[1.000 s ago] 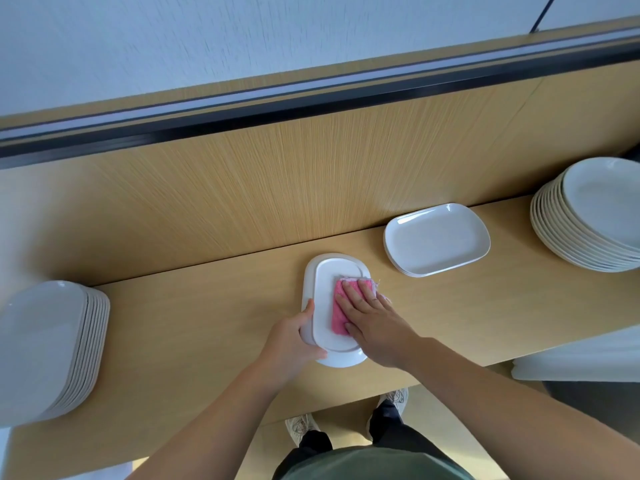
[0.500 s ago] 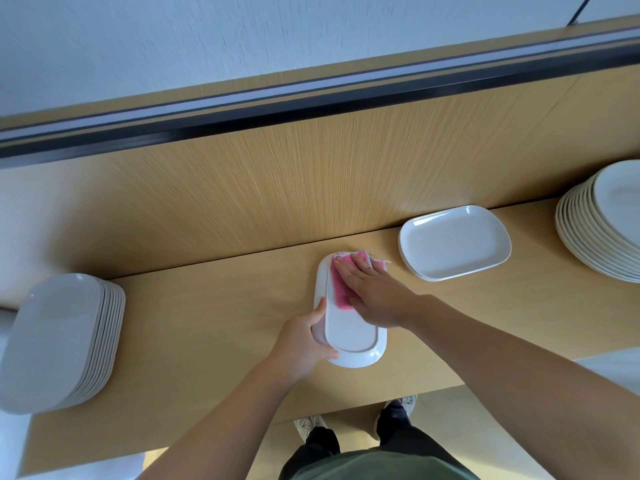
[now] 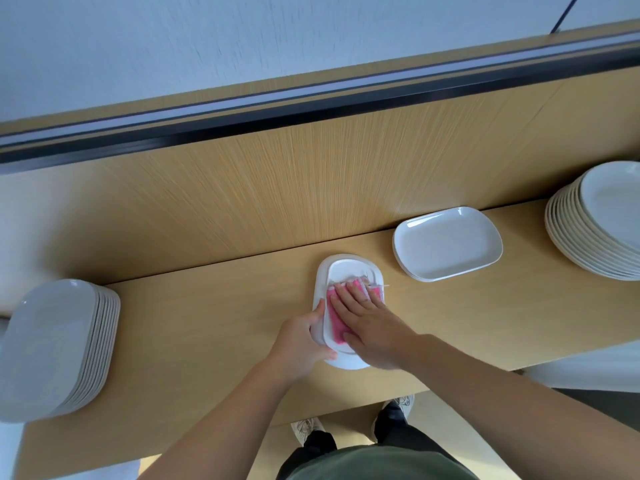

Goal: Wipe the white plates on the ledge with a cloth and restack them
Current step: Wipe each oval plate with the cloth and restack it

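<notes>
Running the full width of the view, a pale wood back panel rises beneath a dark rail, and the matching ledge stretches along its foot. A tall stack of white oval plates sits at the ledge's far left. A second tall stack sits at the far right, cut off by the edge of the view. Between that one and the centre lies a short stack of white rounded-rectangle plates, close to the foot of the panel.

A person stands at the front of the ledge with both bare forearms reaching in from below. A single white plate lies near the middle of the ledge, its long side pointing away from the person. It is just left of the short stack and not touching it.

The left hand grips this plate by its left edge, with the thumb on top of the rim and the left fingers curled round the near corner. The right hand lies flat on the plate. The right fingers are straight and close together, grasping nothing and pressing a pink cloth onto the surface.

The cloth shows between the two hands and past the fingertips, where a paler frayed edge reaches the plate's right rim. Below the ledge, the toes of two light shoes show on the floor.
</notes>
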Available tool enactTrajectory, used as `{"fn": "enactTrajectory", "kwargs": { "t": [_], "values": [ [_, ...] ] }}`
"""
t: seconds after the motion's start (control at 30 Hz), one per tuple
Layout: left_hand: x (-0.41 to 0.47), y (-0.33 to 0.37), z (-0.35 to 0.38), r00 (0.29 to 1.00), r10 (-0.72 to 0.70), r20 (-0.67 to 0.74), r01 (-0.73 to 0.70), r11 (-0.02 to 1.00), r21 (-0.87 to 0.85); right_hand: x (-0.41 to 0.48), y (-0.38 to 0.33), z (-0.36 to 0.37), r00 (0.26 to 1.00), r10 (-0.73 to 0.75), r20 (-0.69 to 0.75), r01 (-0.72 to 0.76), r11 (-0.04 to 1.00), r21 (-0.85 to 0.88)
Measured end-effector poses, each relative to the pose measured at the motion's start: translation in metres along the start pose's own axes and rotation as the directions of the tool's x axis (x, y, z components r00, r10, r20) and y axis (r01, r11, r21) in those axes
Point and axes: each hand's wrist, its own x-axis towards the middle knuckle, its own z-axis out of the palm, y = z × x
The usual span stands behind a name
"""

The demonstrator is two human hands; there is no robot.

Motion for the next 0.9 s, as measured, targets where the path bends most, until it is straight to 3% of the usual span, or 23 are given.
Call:
{"fn": "enactTrajectory", "kwargs": {
  "t": [0.3,0.43,0.6,0.9],
  "values": [
    [0.000,0.007,-0.003,1.000,-0.028,0.009,0.028,0.999,-0.034,-0.025,-0.010,0.011,0.992,-0.126,0.018,0.126,0.992,0.007],
    [0.001,0.009,-0.003,0.999,-0.053,-0.004,0.053,0.999,0.000,-0.030,-0.003,0.021,0.986,-0.161,-0.046,0.163,0.986,0.044],
    [0.003,0.012,0.001,0.999,-0.032,-0.018,0.032,0.999,0.007,-0.037,0.016,0.034,0.952,-0.206,-0.224,0.230,0.970,0.083],
    [-0.004,0.027,0.004,0.999,-0.020,-0.045,0.023,0.998,0.058,-0.051,0.055,0.018,0.930,-0.265,-0.255,0.292,0.953,0.076]
  ]
}}
